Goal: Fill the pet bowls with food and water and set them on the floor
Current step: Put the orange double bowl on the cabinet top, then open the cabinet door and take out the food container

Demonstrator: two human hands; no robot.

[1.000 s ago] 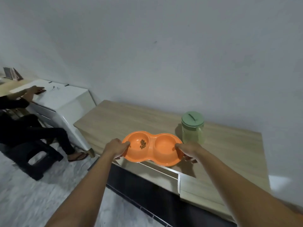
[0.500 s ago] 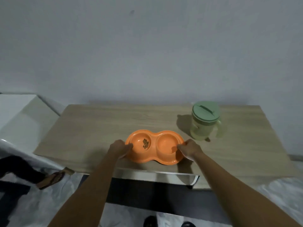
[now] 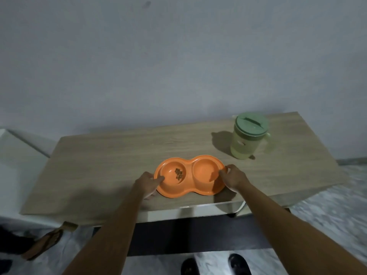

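An orange double pet bowl [image 3: 190, 184] sits on the wooden table [image 3: 119, 155] near its front edge. A few brown kibble pieces [image 3: 178, 173] lie in its left well; the right well looks dry. My left hand [image 3: 148, 184] grips the bowl's left rim, thumb over the edge. My right hand [image 3: 233, 178] grips the right rim the same way. A pale green lidded pitcher [image 3: 249, 135] stands upright at the back right of the table, apart from the bowl.
A white cabinet [image 3: 14, 167] adjoins the table on the left. Another person's sandalled foot [image 3: 42, 242] shows at the lower left on the marbled floor. My own dark shoes [image 3: 214, 265] stand below the table's front edge. A grey wall runs behind.
The view has swung from the left to face the table squarely and drawn closer. The bowl has stayed on the table with both hands on its rims; the seated person has left view.
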